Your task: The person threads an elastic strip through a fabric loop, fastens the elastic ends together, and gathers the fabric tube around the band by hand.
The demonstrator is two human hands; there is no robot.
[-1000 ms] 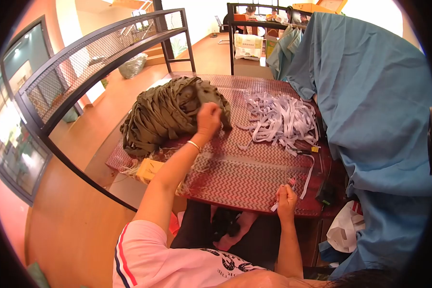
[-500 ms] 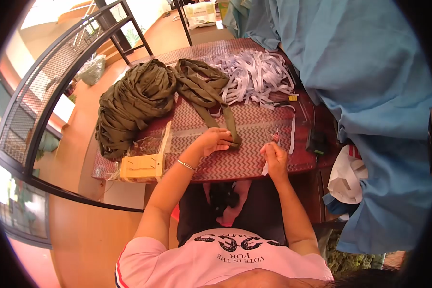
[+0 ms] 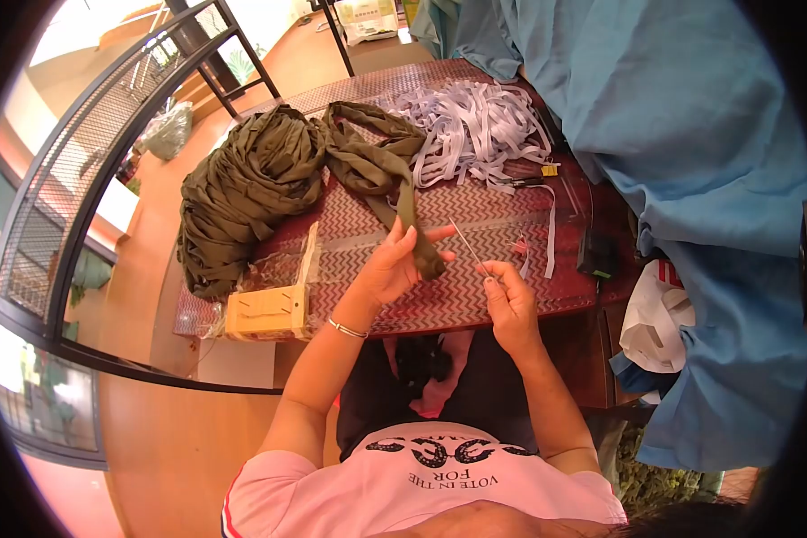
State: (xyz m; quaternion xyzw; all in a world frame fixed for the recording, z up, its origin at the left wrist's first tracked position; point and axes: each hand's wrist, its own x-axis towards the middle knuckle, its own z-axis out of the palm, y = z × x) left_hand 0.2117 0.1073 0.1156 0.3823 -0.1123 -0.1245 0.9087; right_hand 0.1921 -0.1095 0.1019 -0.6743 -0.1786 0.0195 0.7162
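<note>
My left hand (image 3: 402, 265) is at the near end of a dark green fabric strip (image 3: 426, 255), its thumb and fingers around the strip. The strip runs back to a loose green coil (image 3: 372, 148) beside a large green bundle (image 3: 251, 193). In my right hand (image 3: 509, 298) a thin metal rod (image 3: 468, 243) is pinched between thumb and fingers, its tip pointing toward the strip. Behind my right hand lies a small pink and white item (image 3: 522, 251), too small to make out. A heap of white strips (image 3: 480, 134) lies at the back of the patterned table (image 3: 484, 215).
A yellow wooden block (image 3: 267, 313) with nails sits at the table's near left corner. Blue cloth (image 3: 690, 161) hangs along the right side. A black device (image 3: 594, 253) is at the right edge, and a black metal mesh rack (image 3: 90, 152) stands at the left.
My left hand has reached to the green bundle and come back with a strip pulled from it. My right hand has raised the rod toward the strip. The view has tilted down.
</note>
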